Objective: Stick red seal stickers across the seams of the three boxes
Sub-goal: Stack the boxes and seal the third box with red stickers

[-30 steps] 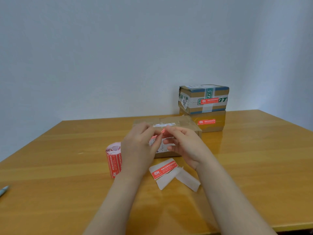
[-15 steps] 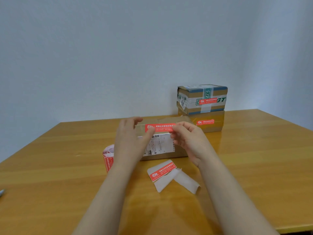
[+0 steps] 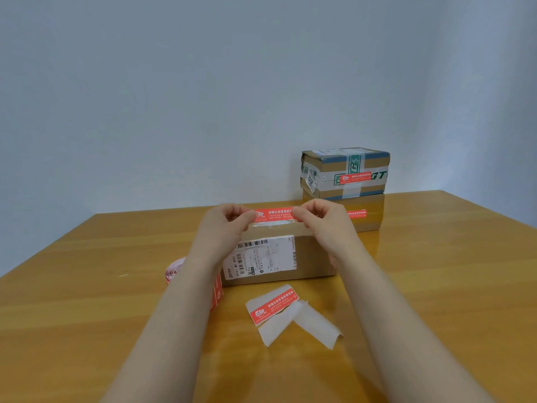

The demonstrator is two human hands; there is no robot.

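While over box [image 3: 315, 257], sticker [image 3: 276, 215] between fingers [image 3: 245, 220]

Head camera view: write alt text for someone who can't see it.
A left hand and right hand pinch a red seal sticker by its ends over the taped top of a cardboard box on a wooden table. Behind, two stacked boxes each carry a red sticker.

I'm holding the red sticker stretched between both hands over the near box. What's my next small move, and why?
Probably lower the red sticker onto the near box and press it over the taped seam. The left hand and right hand pinch its ends above that box, which shows no seal; both stacked boxes have one.
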